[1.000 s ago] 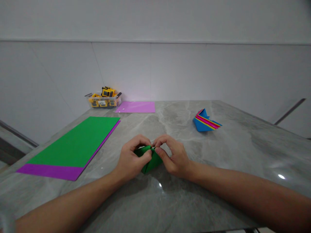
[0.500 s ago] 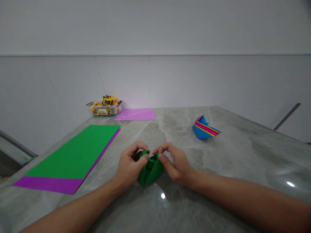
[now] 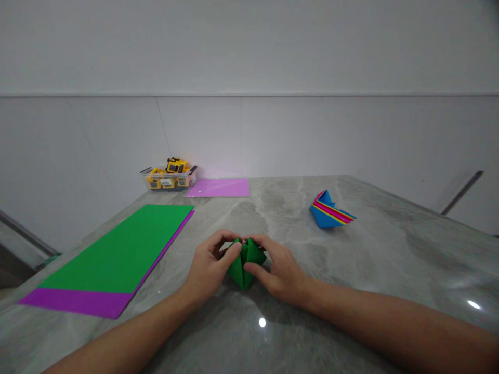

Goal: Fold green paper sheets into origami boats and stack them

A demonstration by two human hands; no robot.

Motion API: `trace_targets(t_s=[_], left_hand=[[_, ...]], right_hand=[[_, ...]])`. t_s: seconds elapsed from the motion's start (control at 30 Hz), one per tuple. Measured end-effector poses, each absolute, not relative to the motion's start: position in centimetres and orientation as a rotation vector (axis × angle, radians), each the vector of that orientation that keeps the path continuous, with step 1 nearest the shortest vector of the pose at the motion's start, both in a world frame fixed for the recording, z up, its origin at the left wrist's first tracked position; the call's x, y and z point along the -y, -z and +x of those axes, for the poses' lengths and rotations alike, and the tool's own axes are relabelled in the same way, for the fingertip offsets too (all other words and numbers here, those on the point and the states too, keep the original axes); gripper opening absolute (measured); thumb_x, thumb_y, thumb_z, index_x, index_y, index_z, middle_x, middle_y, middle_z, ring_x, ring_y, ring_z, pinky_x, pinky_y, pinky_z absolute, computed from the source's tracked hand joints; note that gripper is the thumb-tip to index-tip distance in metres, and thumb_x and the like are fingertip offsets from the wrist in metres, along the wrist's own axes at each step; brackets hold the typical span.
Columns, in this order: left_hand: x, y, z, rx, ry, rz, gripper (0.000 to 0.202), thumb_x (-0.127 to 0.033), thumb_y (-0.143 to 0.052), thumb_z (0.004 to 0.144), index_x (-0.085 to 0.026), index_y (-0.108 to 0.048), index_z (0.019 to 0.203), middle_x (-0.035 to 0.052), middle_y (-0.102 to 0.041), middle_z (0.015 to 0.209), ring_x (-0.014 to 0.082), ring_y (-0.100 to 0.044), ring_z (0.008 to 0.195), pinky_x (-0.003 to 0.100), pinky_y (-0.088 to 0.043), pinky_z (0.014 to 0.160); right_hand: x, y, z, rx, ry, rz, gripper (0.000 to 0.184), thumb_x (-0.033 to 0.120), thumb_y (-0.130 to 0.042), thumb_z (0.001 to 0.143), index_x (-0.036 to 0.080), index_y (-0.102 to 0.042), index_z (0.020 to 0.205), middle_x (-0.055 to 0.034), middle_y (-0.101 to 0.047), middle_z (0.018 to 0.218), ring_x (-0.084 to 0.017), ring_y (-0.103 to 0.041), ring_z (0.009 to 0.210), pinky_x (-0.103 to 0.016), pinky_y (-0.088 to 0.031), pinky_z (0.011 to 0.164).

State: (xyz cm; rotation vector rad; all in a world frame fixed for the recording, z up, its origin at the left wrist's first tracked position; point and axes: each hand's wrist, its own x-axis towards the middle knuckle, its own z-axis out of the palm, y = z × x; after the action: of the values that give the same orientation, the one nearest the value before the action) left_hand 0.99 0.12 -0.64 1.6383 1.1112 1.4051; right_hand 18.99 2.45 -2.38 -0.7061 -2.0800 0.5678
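A small folded green paper piece (image 3: 242, 263) sits on the grey marble table (image 3: 351, 291) in front of me. My left hand (image 3: 208, 267) pinches its left side with thumb and fingers. On the other side my right hand (image 3: 278, 270) grips it, thumb on the near face and fingers curled over the top. The paper's lower point touches the tabletop. Both hands are closed on the paper.
A green sheet (image 3: 125, 246) lies on a purple sheet (image 3: 74, 301) at the left. Further back are a pink sheet (image 3: 219, 187) and a clear box of yellow toy vehicles (image 3: 169, 175). A stack of folded coloured papers (image 3: 329, 210) rests at the right.
The green paper went from a closed pinch, spread open like a pocket, then was pressed together again with its point down. The view tilted up slightly.
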Motion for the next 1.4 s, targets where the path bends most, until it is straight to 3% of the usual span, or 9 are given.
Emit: trace_targets(t_s=[0.1, 0.2, 0.4, 0.5, 0.7, 0.9, 1.07, 1.27, 1.4], left_hand=[[0.0, 0.7, 0.9, -1.142, -1.271, 1.841, 0.025, -0.027, -0.07, 0.079, -0.02, -0.067, 0.103, 0.004, -0.069, 0.1, 0.0209, -0.063, 0.095, 0.032, -0.048, 0.085], [0.1, 0.8, 1.0, -1.245, -1.245, 1.944, 0.021, -0.029, -0.069, 0.081, -0.021, -0.069, 0.1, 0.0026, -0.07, 0.094, 0.0201, -0.062, 0.088, 0.032, -0.047, 0.081], [0.4, 0.6, 1.1, -1.298, -1.256, 1.929, 0.016, -0.029, -0.061, 0.085, -0.018, -0.059, 0.075, -0.0026, -0.057, 0.066, 0.014, -0.053, 0.062, 0.024, -0.04, 0.058], [0.5, 0.6, 1.2, -1.287, -1.267, 1.913, 0.018, -0.027, -0.059, 0.085, -0.018, -0.053, 0.07, -0.0039, -0.051, 0.063, 0.0128, -0.048, 0.06, 0.023, -0.037, 0.055], [0.8, 0.7, 1.5, -1.183, -1.076, 1.903, 0.02, -0.029, -0.054, 0.085, -0.019, -0.048, 0.069, -0.0047, -0.044, 0.059, 0.012, -0.043, 0.055, 0.022, -0.033, 0.05], [1.0, 0.7, 2.0, -1.136, -1.059, 1.672, 0.026, -0.037, -0.054, 0.085, -0.021, -0.044, 0.067, -0.0066, -0.041, 0.055, 0.0094, -0.038, 0.043, 0.021, -0.028, 0.039], [1.0, 0.5, 1.8, -1.043, -1.074, 1.69, 0.031, -0.043, -0.053, 0.085, -0.021, -0.044, 0.066, -0.0062, -0.039, 0.055, 0.0104, -0.038, 0.047, 0.022, -0.03, 0.044], [0.9, 0.2, 1.3, -1.282, -1.041, 2.051, 0.036, -0.035, -0.043, 0.091, -0.02, -0.039, 0.058, -0.0052, -0.036, 0.052, 0.0116, -0.035, 0.05, 0.023, -0.025, 0.047], [1.1, -0.1, 1.3, -1.282, -1.031, 2.154, 0.034, -0.031, -0.042, 0.093, -0.021, -0.041, 0.061, -0.0055, -0.037, 0.052, 0.0116, -0.038, 0.048, 0.024, -0.026, 0.049]], right_hand=[[-2.7, 2.1, 18.9, 2.033, -0.581, -0.741, 0.019, 0.018, -0.06, 0.082, 0.018, -0.059, 0.102, -0.0051, -0.068, 0.091, -0.019, -0.062, 0.081, -0.033, -0.048, 0.073], [-2.9, 1.9, 18.7, 2.002, -0.595, -0.778, 0.009, 0.022, -0.06, 0.085, 0.017, -0.061, 0.093, -0.0024, -0.065, 0.08, -0.017, -0.058, 0.071, -0.029, -0.044, 0.065], [-2.6, 1.8, 18.5, 2.027, -0.623, -0.83, 0.011, 0.019, -0.059, 0.084, 0.017, -0.058, 0.073, 0.0021, -0.056, 0.063, -0.012, -0.049, 0.059, -0.025, -0.034, 0.056], [-2.4, 1.7, 18.5, 2.068, -0.606, -0.855, 0.018, 0.02, -0.057, 0.083, 0.017, -0.052, 0.066, 0.0034, -0.05, 0.058, -0.011, -0.044, 0.054, -0.024, -0.029, 0.052], [-2.4, 1.8, 18.6, 2.151, -0.522, -0.732, 0.031, 0.025, -0.041, 0.093, 0.02, -0.042, 0.063, 0.0048, -0.04, 0.051, -0.009, -0.036, 0.045, -0.024, -0.024, 0.047], [-2.2, 1.6, 18.4, 2.11, -0.62, -0.78, 0.034, 0.028, -0.041, 0.094, 0.019, -0.042, 0.061, 0.0038, -0.041, 0.052, -0.009, -0.039, 0.047, -0.024, -0.026, 0.048], [-2.1, 1.7, 18.2, 2.058, -0.776, -0.723, 0.039, 0.033, -0.04, 0.096, 0.019, -0.041, 0.06, 0.004, -0.039, 0.053, -0.01, -0.038, 0.049, -0.023, -0.028, 0.047], [-1.3, 2.1, 18.3, 2.194, -0.616, -0.773, 0.023, 0.027, -0.041, 0.094, 0.02, -0.044, 0.072, 0.0036, -0.045, 0.058, -0.01, -0.041, 0.05, -0.025, -0.026, 0.049], [-1.1, 2.0, 18.2, 2.091, -0.684, -0.749, 0.011, 0.026, -0.046, 0.093, 0.02, -0.048, 0.085, 0.0032, -0.05, 0.063, -0.011, -0.047, 0.055, -0.024, -0.034, 0.051]])
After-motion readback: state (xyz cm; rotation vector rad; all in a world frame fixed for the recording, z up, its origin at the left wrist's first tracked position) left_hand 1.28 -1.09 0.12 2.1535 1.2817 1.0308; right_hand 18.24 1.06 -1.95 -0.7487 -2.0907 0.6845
